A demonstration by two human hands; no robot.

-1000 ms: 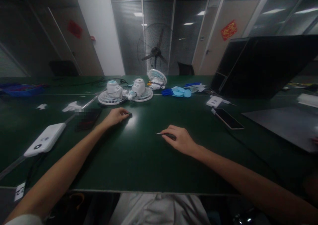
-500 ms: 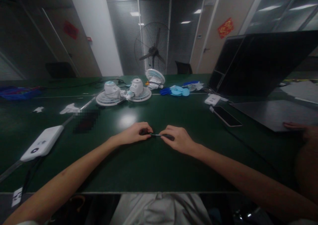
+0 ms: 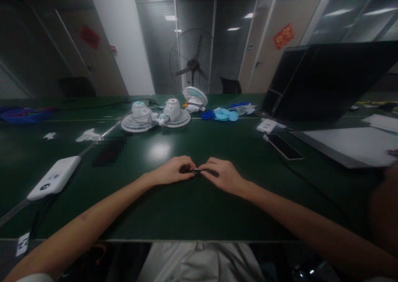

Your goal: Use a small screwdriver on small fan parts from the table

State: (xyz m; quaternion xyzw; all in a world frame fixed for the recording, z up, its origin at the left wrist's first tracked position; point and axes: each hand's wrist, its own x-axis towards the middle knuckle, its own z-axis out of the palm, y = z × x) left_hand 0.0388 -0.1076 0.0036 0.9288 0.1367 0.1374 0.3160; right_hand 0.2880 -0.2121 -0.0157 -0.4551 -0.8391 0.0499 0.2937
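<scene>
Over the green tabletop, my right hand (image 3: 224,175) is closed in a pinch around a small screwdriver (image 3: 212,172) with a dark handle and a thin metal shaft. The shaft points left. Facing it, my left hand (image 3: 174,171) pinches a small dark piece (image 3: 185,169), whose kind I cannot make out because the fingers cover much of it. The fingertips of the two hands are close together, and the screwdriver's tip is at the dark piece; contact is too small to tell.
White fan heads (image 3: 141,117) lie on the table beyond my hands, beside blue gloves (image 3: 219,114). At left is a white power bank (image 3: 54,178); at right are a phone (image 3: 284,146) and a large black monitor (image 3: 332,83). Another person's blurred arm (image 3: 384,207) is at the right edge.
My left hand has moved slightly right, so less of the screwdriver's shaft shows between the hands. At right, the other person's hand has moved and a pale sheet now covers the dark panel.
</scene>
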